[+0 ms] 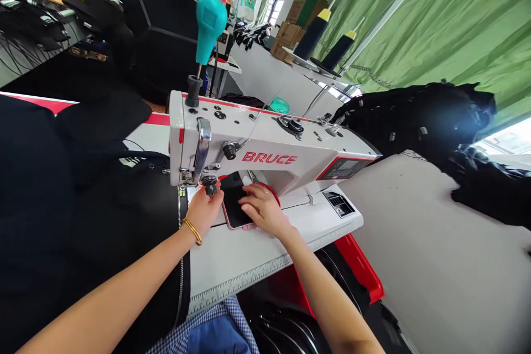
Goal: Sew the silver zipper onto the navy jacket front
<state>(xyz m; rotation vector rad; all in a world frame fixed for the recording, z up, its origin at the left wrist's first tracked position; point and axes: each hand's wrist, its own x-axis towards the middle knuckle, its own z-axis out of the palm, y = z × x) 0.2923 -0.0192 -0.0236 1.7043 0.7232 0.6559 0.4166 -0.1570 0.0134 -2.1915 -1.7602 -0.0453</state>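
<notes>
My left hand (204, 211), with a gold bracelet (192, 231) at the wrist, is at the needle end of a white sewing machine (265, 146). Its fingers are curled together, partly hidden behind the round black knob; what they pinch cannot be made out. To its left lies a black garment (141, 254) with a metal zipper (180, 265) along its edge. My right hand (265, 211) rests under the machine arm, fingers extended over the right side of a dark-screened phone (234, 207) with a pink edge. The phone lies on the machine bed.
A teal-handled screwdriver (209, 25) stands upright on the machine head. Thread cones (311, 36) stand behind on a rack. Black garments (415, 116) are heaped at the right. A red bin (360, 268) sits below the table edge. A person in black (161, 38) is beyond the machine.
</notes>
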